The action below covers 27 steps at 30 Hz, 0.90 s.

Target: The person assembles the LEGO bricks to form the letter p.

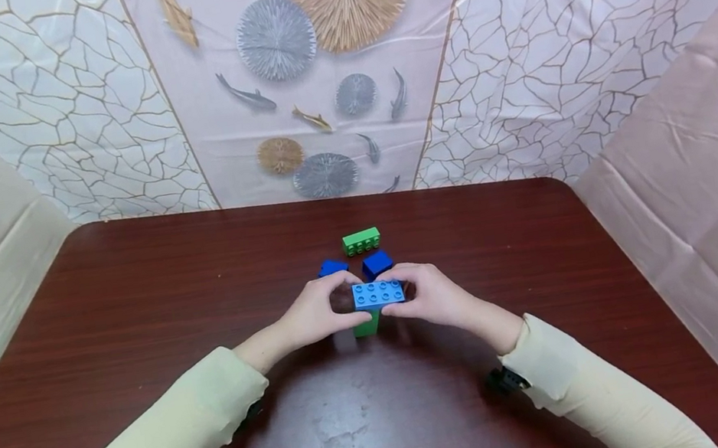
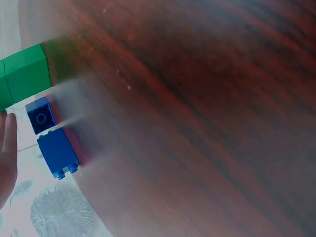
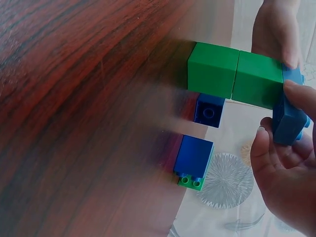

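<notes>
A long blue brick (image 1: 378,295) with studs upward lies across the top of a green stack (image 1: 366,327). In the right wrist view the stack shows as a lower green block (image 3: 212,70) and an upper one (image 3: 257,79), upright on the table. My left hand (image 1: 313,313) pinches the blue brick's left end between thumb and fingers. The other end is held the same way by my right hand (image 1: 435,294). The right wrist view shows the brick overhanging the stack on the right hand's side. Only part of the left hand (image 2: 7,165) shows in its wrist view.
Behind the hands lie two darker blue bricks, one on the left (image 1: 334,266) and one on the right (image 1: 377,263). Farther back, a green brick (image 1: 362,241) lies on its side, studs toward me. A patterned cloth (image 1: 318,137) hangs beyond the brown table's (image 1: 132,289) far edge.
</notes>
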### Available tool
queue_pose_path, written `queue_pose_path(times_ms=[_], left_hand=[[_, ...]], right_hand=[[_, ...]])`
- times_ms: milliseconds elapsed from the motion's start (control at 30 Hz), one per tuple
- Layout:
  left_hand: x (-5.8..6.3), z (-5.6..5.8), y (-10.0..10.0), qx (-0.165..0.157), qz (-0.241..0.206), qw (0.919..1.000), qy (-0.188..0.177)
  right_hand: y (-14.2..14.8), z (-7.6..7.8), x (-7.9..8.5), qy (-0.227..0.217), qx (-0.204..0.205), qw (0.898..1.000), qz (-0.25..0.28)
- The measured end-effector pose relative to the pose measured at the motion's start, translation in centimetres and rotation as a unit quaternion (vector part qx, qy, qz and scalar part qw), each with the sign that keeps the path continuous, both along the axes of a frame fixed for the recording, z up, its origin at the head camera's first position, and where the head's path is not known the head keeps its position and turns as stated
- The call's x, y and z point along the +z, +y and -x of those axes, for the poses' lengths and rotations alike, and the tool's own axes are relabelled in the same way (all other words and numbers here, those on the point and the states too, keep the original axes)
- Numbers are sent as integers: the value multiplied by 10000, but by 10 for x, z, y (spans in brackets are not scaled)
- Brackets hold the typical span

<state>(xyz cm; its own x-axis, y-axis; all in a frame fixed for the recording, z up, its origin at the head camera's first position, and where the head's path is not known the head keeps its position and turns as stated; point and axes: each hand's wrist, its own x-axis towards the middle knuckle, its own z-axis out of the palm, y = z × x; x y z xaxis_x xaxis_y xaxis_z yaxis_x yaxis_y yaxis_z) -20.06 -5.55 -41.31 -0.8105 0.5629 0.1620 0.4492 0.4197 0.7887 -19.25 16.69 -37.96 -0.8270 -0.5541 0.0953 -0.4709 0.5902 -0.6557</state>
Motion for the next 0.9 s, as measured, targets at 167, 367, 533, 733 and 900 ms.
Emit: queue_pose_path(times_ms=[167, 367, 533, 733, 900], left_hand=[[1, 0, -1, -24, -162, 9999, -24], [2, 1, -1, -41, -152, 9999, -64], [3, 1, 0, -30, -178, 9997, -147], [2, 1, -1, -1, -192, 9997, -131], [2, 1, 0, -18, -204, 9996, -209]], right_hand=[[1, 1, 2, -72, 63, 9999, -44], [9, 8, 5, -589, 346, 9969, -400], [22, 21, 1, -891, 192, 9932, -723], [22, 42, -12, -698, -378, 9953, -553], [16, 58, -20, -568, -729, 9945, -488]])
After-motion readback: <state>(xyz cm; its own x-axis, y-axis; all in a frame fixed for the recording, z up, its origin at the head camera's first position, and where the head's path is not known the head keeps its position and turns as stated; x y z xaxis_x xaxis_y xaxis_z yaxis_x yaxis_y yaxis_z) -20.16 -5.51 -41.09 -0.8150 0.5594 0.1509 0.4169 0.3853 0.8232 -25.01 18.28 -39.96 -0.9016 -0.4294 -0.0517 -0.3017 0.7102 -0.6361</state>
